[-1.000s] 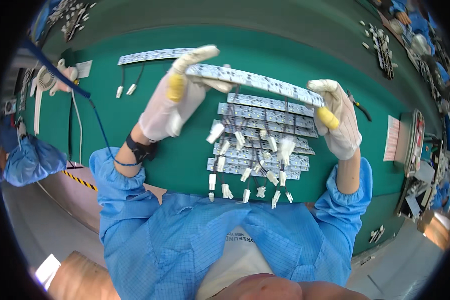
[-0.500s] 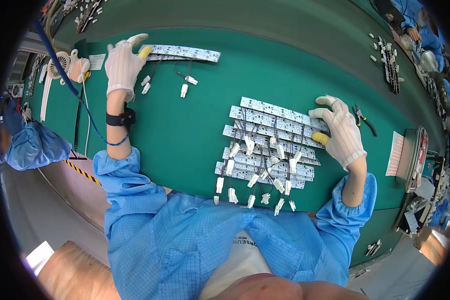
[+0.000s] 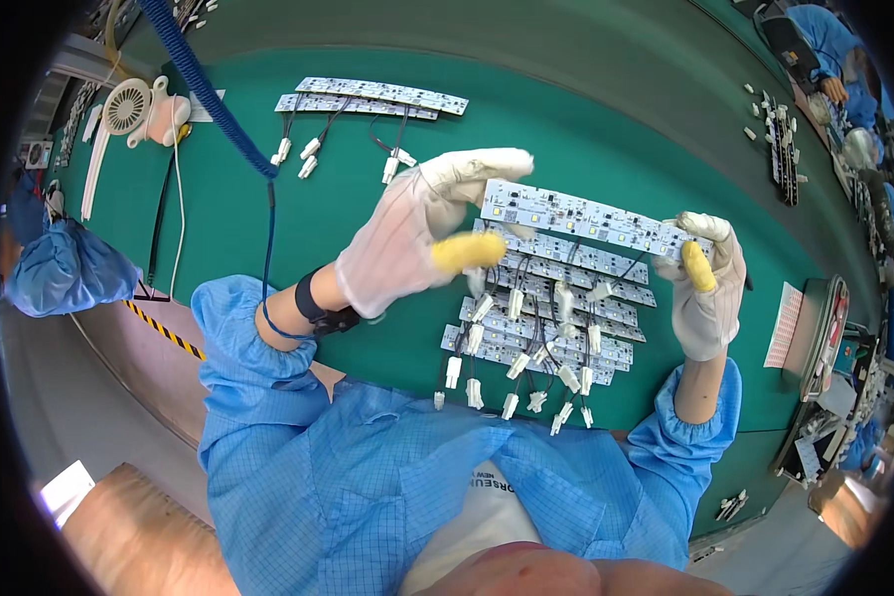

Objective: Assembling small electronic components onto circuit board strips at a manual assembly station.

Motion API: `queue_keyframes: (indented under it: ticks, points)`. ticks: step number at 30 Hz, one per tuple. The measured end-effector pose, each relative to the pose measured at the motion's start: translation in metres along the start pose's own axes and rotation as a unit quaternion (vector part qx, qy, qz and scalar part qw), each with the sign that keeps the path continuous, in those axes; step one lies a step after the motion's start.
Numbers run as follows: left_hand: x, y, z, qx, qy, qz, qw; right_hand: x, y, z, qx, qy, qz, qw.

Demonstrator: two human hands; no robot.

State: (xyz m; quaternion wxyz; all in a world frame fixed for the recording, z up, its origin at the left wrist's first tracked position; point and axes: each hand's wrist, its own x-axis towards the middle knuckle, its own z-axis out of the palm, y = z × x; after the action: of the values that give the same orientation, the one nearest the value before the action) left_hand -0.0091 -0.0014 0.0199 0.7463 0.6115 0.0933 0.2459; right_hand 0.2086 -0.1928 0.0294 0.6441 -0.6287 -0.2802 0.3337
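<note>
A white LED circuit board strip [image 3: 586,221] is raised above the pile, its right end pinched by my right hand [image 3: 707,288] in a white glove with a yellow thumb tip. Close to its left end, my gloved left hand [image 3: 407,233] has thumb and forefinger spread apart; whether its other fingertips touch the strip is hard to see. Below lie several overlapping LED strips [image 3: 556,348], with dark wires ending in white plugs [image 3: 517,366] that hang toward me. Farther left on the green mat, two more LED strips [image 3: 382,94] lie together, plugs toward me.
A blue coiled cord [image 3: 214,89] runs down to the band on my left wrist. At the left stand a small fan [image 3: 129,106] and cables. A printed sheet [image 3: 784,325] and metal tray [image 3: 818,323] are at the right edge. A co-worker's hand [image 3: 832,91] shows at far right.
My left hand has left the two far strips and come right and nearer. My right hand has lifted the top strip off the pile.
</note>
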Motion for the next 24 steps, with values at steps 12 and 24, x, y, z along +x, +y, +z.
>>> queue_keyframes:
  ticks: [12, 24]
  points:
    - [0.006, -0.011, -0.024, 0.264, 0.041, 0.127, 0.955, 0.000, -0.009, -0.006, -0.130, -0.020, -0.022, 0.991]
    - [0.003, -0.008, -0.032, 0.191, 0.035, 0.084, 0.977, -0.007, -0.015, -0.008, -0.065, -0.081, -0.049, 0.993]
